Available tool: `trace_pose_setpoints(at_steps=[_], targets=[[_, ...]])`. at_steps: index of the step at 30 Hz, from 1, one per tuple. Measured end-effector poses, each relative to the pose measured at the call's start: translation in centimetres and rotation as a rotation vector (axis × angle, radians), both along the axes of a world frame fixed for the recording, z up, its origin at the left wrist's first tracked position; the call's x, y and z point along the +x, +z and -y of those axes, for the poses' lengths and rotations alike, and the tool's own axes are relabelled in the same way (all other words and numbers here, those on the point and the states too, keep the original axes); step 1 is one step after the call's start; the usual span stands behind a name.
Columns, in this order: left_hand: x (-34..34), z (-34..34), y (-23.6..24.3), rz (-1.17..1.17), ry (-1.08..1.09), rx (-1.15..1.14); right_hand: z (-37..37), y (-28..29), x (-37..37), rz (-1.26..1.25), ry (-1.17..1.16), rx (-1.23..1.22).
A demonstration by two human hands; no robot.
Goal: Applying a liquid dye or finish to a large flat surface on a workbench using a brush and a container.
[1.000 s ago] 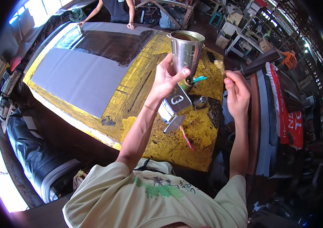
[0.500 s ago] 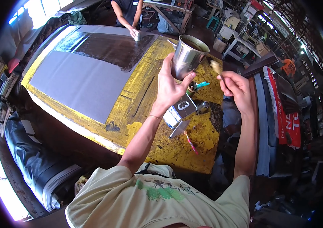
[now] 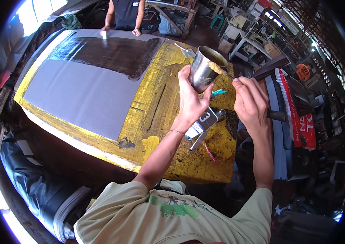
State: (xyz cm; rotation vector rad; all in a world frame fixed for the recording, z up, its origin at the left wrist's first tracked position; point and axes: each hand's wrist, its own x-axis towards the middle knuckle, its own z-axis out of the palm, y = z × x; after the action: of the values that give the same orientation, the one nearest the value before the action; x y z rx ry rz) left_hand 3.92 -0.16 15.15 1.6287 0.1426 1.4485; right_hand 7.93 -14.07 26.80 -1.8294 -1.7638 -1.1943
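My left hand [image 3: 193, 94] is closed around a silver metal cup [image 3: 202, 74], held tilted above the yellow-stained table [image 3: 156, 106]. Something dark lines the inside of the cup; its contents cannot be made out. Pinched in my right hand [image 3: 250, 103] is a dark-handled brush [image 3: 218, 69], its tan, clumpy tip against the outer wall of the cup just under the rim. Under my left wrist lie a dark-and-white packet [image 3: 206, 121] and a turquoise-handled item [image 3: 219, 93], both partly covered.
A grey sheet [image 3: 75, 97] covers the table's left part, with a wet dark coating [image 3: 109, 52] across its far side. Beyond it stands a co-worker [image 3: 125, 16], one hand holding a small pale block [image 3: 104, 35]. Stacked sheets with a red printed bag [image 3: 298, 118] stand right; a black roll [image 3: 38, 183] lies left.
My right hand has brought the brush tip leftward against the cup. The cup has shifted slightly right and down. The co-worker's hand with the block has moved left along the coated sheet.
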Motion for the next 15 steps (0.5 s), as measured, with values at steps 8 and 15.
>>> trace_pose_setpoints(at_steps=[8, 15], targets=[[-0.3, -2.5, -1.2, 0.039, -0.011, 0.030, -1.0, -1.5, 0.4, -1.421, 0.177, -0.066], [-1.2, -4.8, -1.6, 0.049, -0.042, 0.054, -1.7, -2.2, -2.9, -1.928, 0.806, 0.012]])
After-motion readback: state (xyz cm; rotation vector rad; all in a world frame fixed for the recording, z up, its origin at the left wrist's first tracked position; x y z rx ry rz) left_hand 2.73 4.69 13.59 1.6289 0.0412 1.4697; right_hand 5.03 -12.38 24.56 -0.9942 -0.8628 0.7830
